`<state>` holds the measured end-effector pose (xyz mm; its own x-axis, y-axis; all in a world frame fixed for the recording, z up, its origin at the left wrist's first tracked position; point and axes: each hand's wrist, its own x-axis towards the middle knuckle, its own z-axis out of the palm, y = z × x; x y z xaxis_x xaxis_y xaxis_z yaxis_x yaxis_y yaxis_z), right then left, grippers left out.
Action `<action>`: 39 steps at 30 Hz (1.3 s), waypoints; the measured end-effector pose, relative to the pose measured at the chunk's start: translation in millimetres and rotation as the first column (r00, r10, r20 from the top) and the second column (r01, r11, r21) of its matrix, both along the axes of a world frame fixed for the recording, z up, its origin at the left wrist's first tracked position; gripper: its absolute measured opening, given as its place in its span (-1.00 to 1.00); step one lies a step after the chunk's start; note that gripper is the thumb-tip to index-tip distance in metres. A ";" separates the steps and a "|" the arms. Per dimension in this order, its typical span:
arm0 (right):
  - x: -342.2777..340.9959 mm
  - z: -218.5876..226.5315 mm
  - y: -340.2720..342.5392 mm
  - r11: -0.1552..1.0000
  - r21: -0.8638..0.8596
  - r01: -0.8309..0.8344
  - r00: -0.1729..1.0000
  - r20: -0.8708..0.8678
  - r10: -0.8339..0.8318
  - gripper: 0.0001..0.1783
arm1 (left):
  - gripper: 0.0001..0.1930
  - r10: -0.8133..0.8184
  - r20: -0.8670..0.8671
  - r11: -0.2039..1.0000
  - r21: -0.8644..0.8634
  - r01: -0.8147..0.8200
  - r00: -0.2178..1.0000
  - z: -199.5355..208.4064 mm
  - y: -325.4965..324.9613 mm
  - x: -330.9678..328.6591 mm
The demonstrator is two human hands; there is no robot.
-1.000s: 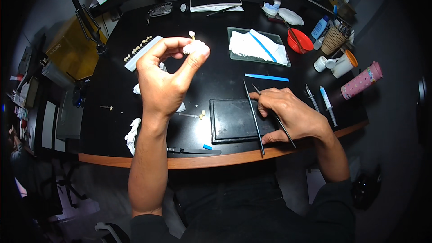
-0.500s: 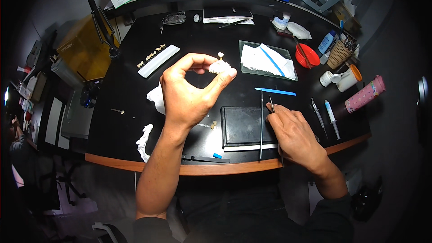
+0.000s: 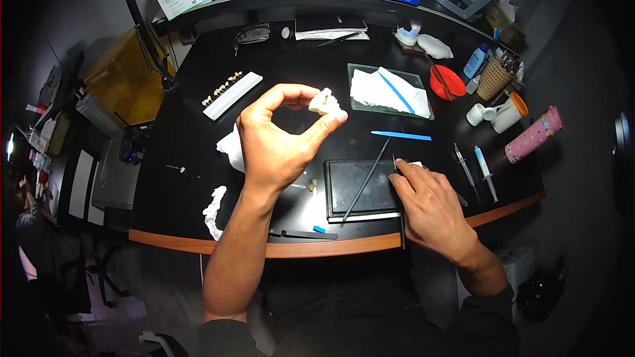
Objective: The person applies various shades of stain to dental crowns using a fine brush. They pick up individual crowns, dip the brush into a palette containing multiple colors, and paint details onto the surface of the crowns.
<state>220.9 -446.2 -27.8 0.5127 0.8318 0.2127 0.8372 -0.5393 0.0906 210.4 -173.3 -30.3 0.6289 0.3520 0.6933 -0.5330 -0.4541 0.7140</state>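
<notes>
My left hand [image 3: 278, 142] is raised above the middle of the table, pinching a small cream-white dental model [image 3: 324, 102] between thumb and fingers. My right hand [image 3: 433, 208] rests low over the right edge of a flat black box [image 3: 350, 175]. Its fingers are closed on a slim dark tool [image 3: 403, 235], whose thin tip shows beyond the fingertips and whose other end reaches past the table edge; its kind is unclear. A second thin dark stick [image 3: 364, 184] lies slantwise across the box lid. Small yellowish tooth pieces [image 3: 313, 186] lie left of the box.
Beyond lie a blue strip [image 3: 401, 135], a glass plate [image 3: 426, 106] with white paper and a red bowl [image 3: 440, 86]. At right are tweezers [image 3: 465, 165], a syringe [image 3: 483, 165] and a pink bottle [image 3: 532, 135]. Dark tweezers [image 3: 301, 233] lie along the front edge; a tooth-shade holder [image 3: 231, 96] sits left.
The dental model has turned in my left hand, and the part sticking up from it no longer stands out. The upright stick now lies slanted across the box. My right hand has shifted slightly.
</notes>
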 end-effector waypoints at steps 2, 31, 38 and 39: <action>-3.5 -2.1 -2.3 1.000 0.010 0.016 1.000 -0.005 -0.016 -0.50 | -0.70 -0.004 0.005 1.000 0.013 0.003 1.000 1.0 -1.3 -0.6; 117.1 -15.7 151.6 0.978 0.113 -0.177 0.906 -0.368 0.207 -0.71 | -0.70 0.196 -0.184 0.961 -0.158 -0.226 0.963 -28.0 6.8 -116.8; 104.8 6.4 112.8 0.892 0.169 -0.419 0.847 -0.282 0.451 -0.82 | -0.70 0.217 -0.199 0.945 -0.204 -0.257 0.956 -35.0 12.4 -142.7; 101.8 11.6 99.3 0.878 0.157 -0.451 0.833 -0.279 0.478 -0.79 | -0.70 0.232 -0.201 0.940 -0.205 -0.272 0.952 -34.3 12.0 -146.3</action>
<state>322.6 -346.9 -16.2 0.1197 0.9746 0.1893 0.9698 -0.0740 -0.2325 64.2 -161.2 -64.6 0.6012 0.6495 0.4655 -0.2824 -0.3723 0.8841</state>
